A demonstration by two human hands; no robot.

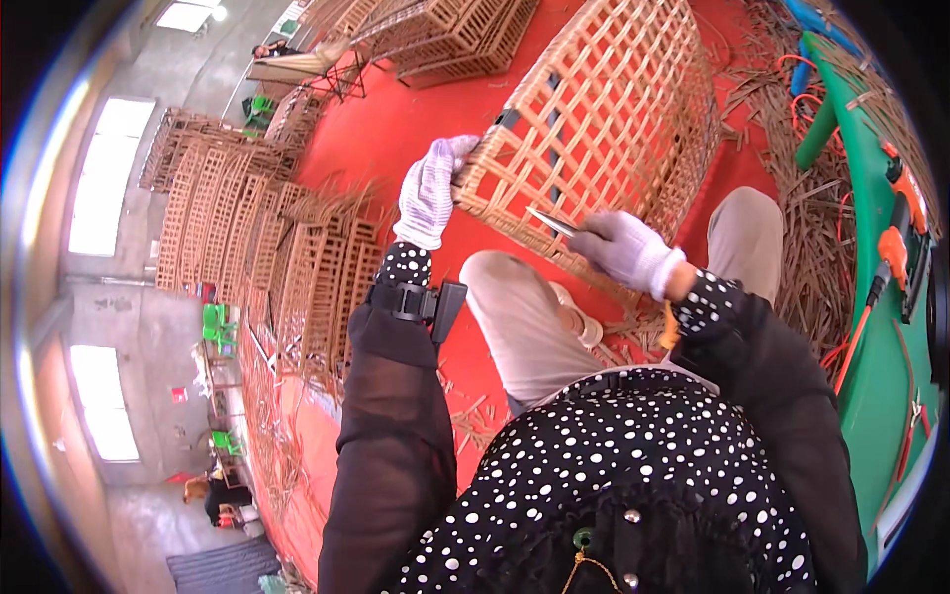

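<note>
A large woven cane lattice crate [614, 109] rests tilted against my knees on the red floor. My left hand [433, 190], in a white knit glove, grips the crate's near left corner. My right hand [625, 249], also gloved, holds a thin metal blade tool [550, 222] whose tip points left along the crate's lower edge. A black strap device sits on my left forearm.
Stacks of finished lattice crates [247, 238] line the left side. More crates [445, 35] stand at the back. A green workbench [881, 327] on the right carries orange-handled tools and pliers. Cane scraps [802, 228] litter the floor on the right. Another person crouches far lower left.
</note>
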